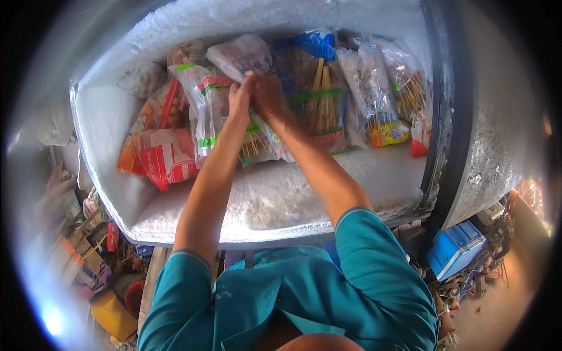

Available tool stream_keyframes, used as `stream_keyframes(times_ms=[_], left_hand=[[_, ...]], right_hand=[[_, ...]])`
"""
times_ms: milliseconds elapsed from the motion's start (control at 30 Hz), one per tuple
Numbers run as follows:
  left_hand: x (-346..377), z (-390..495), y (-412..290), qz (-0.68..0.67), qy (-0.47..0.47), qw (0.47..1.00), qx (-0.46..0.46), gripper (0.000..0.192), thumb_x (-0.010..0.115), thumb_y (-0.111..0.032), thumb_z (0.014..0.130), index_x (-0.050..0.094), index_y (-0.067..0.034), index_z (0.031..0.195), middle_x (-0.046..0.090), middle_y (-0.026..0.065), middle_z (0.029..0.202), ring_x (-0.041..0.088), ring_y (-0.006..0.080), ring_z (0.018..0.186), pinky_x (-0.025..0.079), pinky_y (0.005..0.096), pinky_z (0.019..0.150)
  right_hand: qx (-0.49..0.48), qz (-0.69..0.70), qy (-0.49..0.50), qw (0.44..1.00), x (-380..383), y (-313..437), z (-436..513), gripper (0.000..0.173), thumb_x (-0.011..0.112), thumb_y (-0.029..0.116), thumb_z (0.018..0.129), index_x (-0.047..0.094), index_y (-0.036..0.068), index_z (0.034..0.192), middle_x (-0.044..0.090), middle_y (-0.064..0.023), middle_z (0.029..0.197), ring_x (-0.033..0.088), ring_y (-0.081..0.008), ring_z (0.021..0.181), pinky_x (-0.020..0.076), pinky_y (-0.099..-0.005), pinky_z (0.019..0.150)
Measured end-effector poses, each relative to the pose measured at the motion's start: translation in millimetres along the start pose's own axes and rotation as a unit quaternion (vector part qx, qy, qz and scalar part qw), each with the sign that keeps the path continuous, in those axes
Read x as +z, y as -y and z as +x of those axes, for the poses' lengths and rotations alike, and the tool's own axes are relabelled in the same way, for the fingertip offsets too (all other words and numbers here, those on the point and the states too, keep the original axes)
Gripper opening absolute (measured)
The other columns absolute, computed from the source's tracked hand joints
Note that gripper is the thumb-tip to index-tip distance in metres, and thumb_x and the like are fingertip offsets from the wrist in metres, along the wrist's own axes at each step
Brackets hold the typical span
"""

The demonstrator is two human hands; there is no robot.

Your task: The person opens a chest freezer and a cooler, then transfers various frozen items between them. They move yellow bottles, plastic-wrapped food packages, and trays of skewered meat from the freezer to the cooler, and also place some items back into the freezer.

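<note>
Both my hands meet over a frost-lined chest freezer (107, 112), at the near end of a clear plastic bag of frozen food (243, 52). My left hand (240, 100) pinches the gathered edge of this bag. My right hand (268, 94), slightly blurred, closes on the same edge, with its fingertips partly hidden. Just left of my left hand lies a white bag with green bands and red print (206, 94). To the right of my right hand is a clear bag of skewers (325, 105), its wooden sticks showing.
Red-and-white packages (169, 158) lie at the freezer's left end. Several skewer bags (366, 81) and a yellow packet (389, 134) fill the right part. A dark frame (454, 109) borders that side. Outside, a blue box (456, 250) and clutter stand on the floor.
</note>
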State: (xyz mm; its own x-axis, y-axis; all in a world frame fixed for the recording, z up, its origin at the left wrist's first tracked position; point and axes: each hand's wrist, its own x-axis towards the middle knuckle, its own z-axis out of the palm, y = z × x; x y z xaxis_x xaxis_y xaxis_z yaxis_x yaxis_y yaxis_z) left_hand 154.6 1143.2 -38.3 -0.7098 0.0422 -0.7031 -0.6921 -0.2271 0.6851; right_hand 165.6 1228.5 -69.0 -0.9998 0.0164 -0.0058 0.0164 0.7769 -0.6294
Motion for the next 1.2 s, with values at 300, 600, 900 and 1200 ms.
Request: stream_keyframes(times_ms=[300,600,900,1200], left_hand=[[-32.2,70.3,23.5,0.201,-0.133,0.963,-0.122,0.026,0.061,-0.027,0.079,0.060,-0.004,0.090,0.061,0.0099,0.081,0.060,0.0212,0.067,0.047,0.0330,0.053],[-96.3,53.0,-0.8,0.260,-0.018,0.962,0.080,0.012,0.046,-0.008,0.085,0.056,-0.003,0.089,0.055,0.0053,0.064,0.053,0.0134,0.049,0.042,0.0260,0.040],[-96.1,19.0,-40.9,0.341,-0.041,0.932,0.112,0.015,0.051,-0.017,0.087,0.055,-0.003,0.086,0.051,0.0017,0.061,0.049,0.0104,0.047,0.041,0.0267,0.041],[-72.1,-4.7,-49.6,0.359,-0.082,0.921,0.125,0.014,0.050,-0.017,0.087,0.053,-0.004,0.084,0.052,0.0021,0.060,0.050,0.0107,0.047,0.043,0.0254,0.041]], right_hand=[[-0.038,0.265,0.055,0.962,-1.1,-16.2,-22.5,0.019,0.055,0.012,0.079,0.059,0.001,0.095,0.062,-0.0172,0.090,0.060,-0.0310,0.082,0.0471,-0.0360,0.069],[0.249,-0.004,0.056,0.967,-100.7,-187.5,-52.8,0.036,0.059,0.029,0.079,0.057,0.003,0.104,0.063,-0.0126,0.092,0.061,-0.0231,0.086,0.0468,-0.0345,0.075],[0.353,-0.027,0.049,0.934,-77.0,-197.2,-90.5,0.072,0.070,0.050,0.063,0.052,-0.003,0.109,0.057,-0.0216,0.106,0.056,-0.0320,0.098,0.0449,-0.0402,0.082],[0.211,-0.078,0.131,0.966,-105.4,-149.2,-89.1,0.038,0.062,0.038,0.074,0.062,0.003,0.087,0.061,-0.0193,0.082,0.059,-0.0348,0.079,0.0454,-0.0438,0.069]])
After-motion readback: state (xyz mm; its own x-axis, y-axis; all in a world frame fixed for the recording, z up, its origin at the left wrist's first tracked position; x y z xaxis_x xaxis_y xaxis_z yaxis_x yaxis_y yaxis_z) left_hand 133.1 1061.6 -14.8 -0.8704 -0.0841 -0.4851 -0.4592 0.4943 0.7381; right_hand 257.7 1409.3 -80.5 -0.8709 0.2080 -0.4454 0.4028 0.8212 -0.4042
